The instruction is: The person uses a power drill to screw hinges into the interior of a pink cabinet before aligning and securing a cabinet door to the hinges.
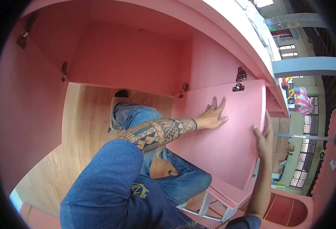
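Note:
A pink cabinet door (213,147) stands at the opening of a pink cabinet (126,57). Flat on its face lies my left hand (213,117), fingers spread, at the end of a tattooed forearm. My right hand (265,135) grips the door's right edge, thumb on the face and the other fingers mostly hidden behind. Near the door's upper edge is a dark metal hinge (238,87), close to a matching hinge part (241,73) on the cabinet. Another hinge (183,90) sits at the door's upper left corner.
More hinges (64,71) line the left cabinet wall. My jeans-clad legs (187,179) rest over a wood-grain surface (87,110). A metal ladder (205,206) stands below the door. At right are a red-and-black tool (285,84), a striped bag (302,100) and a grey beam (309,66).

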`<state>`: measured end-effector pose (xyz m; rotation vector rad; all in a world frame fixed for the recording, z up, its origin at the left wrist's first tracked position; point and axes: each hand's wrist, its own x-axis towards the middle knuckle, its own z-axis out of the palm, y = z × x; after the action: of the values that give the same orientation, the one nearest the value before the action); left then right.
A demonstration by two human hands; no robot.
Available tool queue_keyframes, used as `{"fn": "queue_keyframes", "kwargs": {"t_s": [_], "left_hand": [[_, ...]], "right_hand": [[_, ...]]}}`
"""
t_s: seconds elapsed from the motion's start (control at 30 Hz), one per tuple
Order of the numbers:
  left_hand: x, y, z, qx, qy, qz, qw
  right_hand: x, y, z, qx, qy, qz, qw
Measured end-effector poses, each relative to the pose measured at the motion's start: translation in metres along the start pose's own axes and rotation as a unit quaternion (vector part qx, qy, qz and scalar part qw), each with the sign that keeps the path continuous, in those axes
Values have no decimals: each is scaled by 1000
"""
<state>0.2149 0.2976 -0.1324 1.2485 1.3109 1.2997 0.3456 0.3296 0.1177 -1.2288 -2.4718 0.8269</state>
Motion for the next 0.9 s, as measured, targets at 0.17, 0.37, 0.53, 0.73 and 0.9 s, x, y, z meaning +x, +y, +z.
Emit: {"fn": "queue_keyframes", "kwargs": {"t_s": [0.17, 0.37, 0.53, 0.73, 0.9], "left_hand": [[1, -2, 3, -5, 4, 4, 1000], [4, -6, 6, 3, 19, 15, 1000], [5, -7, 8, -4, 4, 0, 1000], [5, -5, 8, -5, -2, -6, 1000], [4, -2, 6, 0, -6, -10, 1000]], "right_hand": [[0, 0, 1, 22, -1, 12, 1000], [2, 6, 0, 17, -9, 4, 1000], [2, 9, -1, 1, -4, 5, 1000], [2, 14, -3, 5, 2, 10, 1000], [2, 13, -2, 13, 3, 15, 1000]]}}
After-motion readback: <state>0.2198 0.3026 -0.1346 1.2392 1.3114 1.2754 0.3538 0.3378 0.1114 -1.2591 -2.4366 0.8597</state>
